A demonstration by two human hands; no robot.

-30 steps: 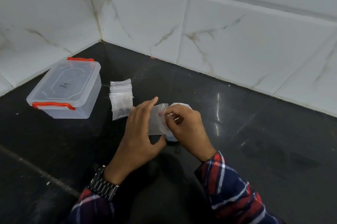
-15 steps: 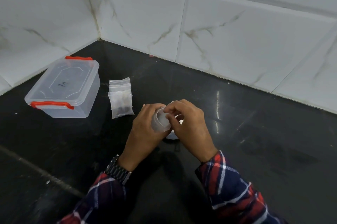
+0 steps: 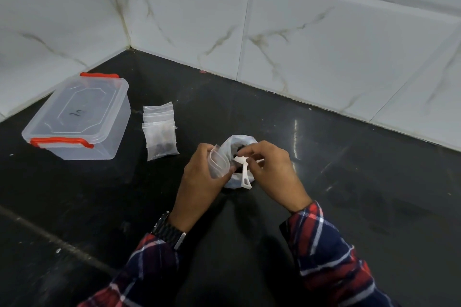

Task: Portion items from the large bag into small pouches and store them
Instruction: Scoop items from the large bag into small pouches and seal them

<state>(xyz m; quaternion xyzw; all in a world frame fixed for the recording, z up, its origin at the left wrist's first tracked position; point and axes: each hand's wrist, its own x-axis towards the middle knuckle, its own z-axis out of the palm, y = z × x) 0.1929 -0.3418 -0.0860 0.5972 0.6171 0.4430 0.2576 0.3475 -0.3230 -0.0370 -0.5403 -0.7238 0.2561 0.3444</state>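
My left hand (image 3: 199, 179) holds a small clear zip pouch (image 3: 219, 162) with its mouth spread open. Just right of it stands the large clear bag (image 3: 240, 140), open at the top, with dark items inside. My right hand (image 3: 272, 172) pinches a small white plastic scoop (image 3: 243, 169) whose handle hangs down in front of the large bag. A stack of small clear pouches (image 3: 159, 129) lies to the left; the front one holds dark items.
A clear plastic box (image 3: 77, 117) with a shut lid and red clips sits at the far left on the black countertop (image 3: 349, 182). White marble-look tiled walls (image 3: 324, 39) meet in a corner behind it.
My hands have parted a little. The pouch mouth is now spread open in my left hand, and my right hand now holds the white scoop over the large bag.
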